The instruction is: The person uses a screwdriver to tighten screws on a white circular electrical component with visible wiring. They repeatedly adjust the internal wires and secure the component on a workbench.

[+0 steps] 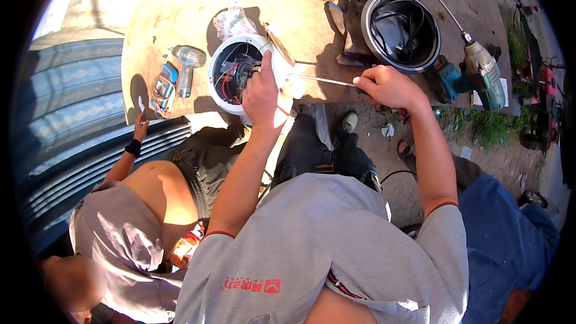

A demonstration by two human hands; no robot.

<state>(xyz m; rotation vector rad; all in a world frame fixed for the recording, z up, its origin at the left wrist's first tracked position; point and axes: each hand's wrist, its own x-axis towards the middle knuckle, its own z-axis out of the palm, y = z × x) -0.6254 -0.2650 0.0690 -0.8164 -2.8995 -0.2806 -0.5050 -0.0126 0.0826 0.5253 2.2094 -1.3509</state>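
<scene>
A tan wooden table (165,27) spreads across the upper part of the view, its front edge just ahead of the person. Near its right side sits a round grey-rimmed housing (366,31) with a coiled black cable (409,35) inside. A round white-rimmed housing (245,38) full of wiring is at the front edge, left of centre. Right of the grey-rimmed housing lies a teal-and-grey power drill (480,75) with a long bit. The right hand (389,86) is closed round the dark handle of a slim tool with a straight metal shaft (324,79) — the shaft points left toward the white-rimmed housing. The left hand (261,97) bends over that housing's right rim, index finger stretched out; I cannot tell whether it clasps the rim or something inside. Farther left lie a blue-and-black handheld meter (165,87) and a compact teal-and-grey driver (189,66) — side by side. Smallest, thin red wires (227,87) loop within the white-rimmed housing.
</scene>
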